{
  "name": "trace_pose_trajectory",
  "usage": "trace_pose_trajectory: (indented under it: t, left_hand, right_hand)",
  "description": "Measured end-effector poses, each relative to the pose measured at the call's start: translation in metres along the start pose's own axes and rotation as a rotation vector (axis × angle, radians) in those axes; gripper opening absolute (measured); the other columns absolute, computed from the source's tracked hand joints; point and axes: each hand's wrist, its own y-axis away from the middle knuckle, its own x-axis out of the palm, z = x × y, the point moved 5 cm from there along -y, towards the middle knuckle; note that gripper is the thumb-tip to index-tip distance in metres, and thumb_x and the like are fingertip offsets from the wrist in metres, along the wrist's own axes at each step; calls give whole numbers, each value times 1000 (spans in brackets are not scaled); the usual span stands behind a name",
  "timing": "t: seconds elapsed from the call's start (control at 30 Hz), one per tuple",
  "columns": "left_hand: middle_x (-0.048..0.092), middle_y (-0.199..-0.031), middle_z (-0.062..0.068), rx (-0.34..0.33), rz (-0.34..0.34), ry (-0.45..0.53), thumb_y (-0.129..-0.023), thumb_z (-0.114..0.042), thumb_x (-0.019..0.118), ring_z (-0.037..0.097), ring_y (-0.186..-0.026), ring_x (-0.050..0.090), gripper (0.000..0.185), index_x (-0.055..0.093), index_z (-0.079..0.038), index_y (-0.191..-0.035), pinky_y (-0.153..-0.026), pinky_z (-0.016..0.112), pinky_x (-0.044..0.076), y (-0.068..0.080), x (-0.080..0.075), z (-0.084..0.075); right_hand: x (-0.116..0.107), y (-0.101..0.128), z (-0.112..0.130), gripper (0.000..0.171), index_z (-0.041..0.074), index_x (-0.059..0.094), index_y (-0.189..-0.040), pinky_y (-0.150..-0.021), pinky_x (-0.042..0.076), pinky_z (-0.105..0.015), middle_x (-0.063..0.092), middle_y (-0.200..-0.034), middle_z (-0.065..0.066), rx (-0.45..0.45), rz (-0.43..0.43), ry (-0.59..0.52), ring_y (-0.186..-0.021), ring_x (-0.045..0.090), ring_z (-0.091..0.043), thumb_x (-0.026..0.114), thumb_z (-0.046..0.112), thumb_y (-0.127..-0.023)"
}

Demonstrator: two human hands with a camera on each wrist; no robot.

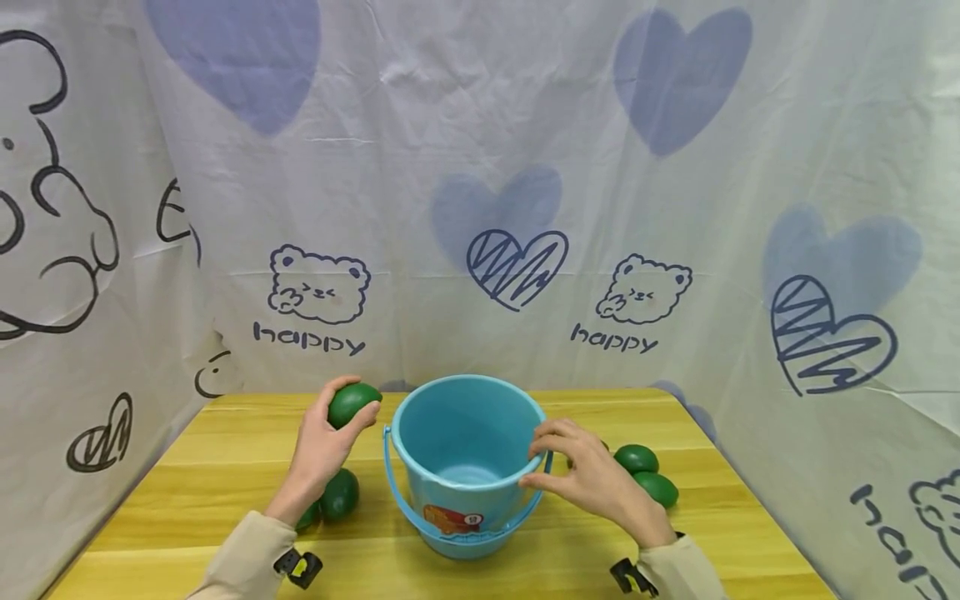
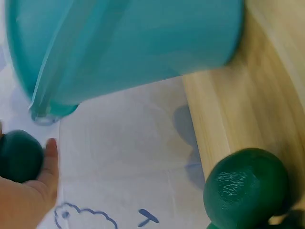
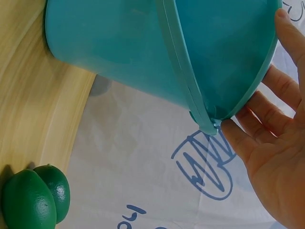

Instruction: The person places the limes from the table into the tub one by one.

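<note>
A light blue plastic bucket [image 1: 465, 462] stands upright mid-table with its handle down; its inside looks empty. My left hand [image 1: 330, 429] grips a dark green round fruit [image 1: 352, 402] just left of the rim, level with its top. In the left wrist view the held fruit [image 2: 19, 155] sits at the left edge beside the bucket wall [image 2: 133, 47]. My right hand [image 1: 536, 467] pinches the bucket's right rim between thumb and fingers. In the right wrist view, the fingers [image 3: 248, 138] lie against the rim [image 3: 257, 81] near the handle pivot.
Two green fruits [image 1: 339, 493] lie on the yellow wooden table [image 1: 225, 467] under my left forearm, one mostly hidden. Two more [image 1: 636, 458] [image 1: 656, 488] lie right of the bucket behind my right hand. A white printed cloth [image 1: 480, 208] walls in the back and both sides.
</note>
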Motion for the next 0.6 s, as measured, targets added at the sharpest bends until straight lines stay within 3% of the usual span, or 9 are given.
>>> trace_pose_trajectory:
  t: [0.13,0.37,0.6]
  left_hand:
    - [51,-131,13,169,27,-32,-94,-26,67,30,-100,57,49,46,-21,-139,-77,37,51,9,14,-12]
    - [55,-125,9,416,38,-134,-83,-8,76,20,-97,59,59,46,-10,-135,-76,32,56,20,34,-34]
    - [60,-124,4,526,101,-158,-81,-15,81,15,-97,64,60,52,-17,-133,-77,30,58,24,45,-43]
  right_hand:
    - [0,0,0,32,27,69,-95,-95,54,-42,60,-115,12,2,-2,-2,-111,57,-12,71,56,-81]
    - [0,0,-1,37,23,71,-96,-94,54,-42,63,-117,2,9,1,-4,-111,57,-14,70,56,-81]
    - [0,0,0,37,23,70,-96,-94,54,-43,62,-116,5,10,-4,11,-111,57,-14,70,57,-81]
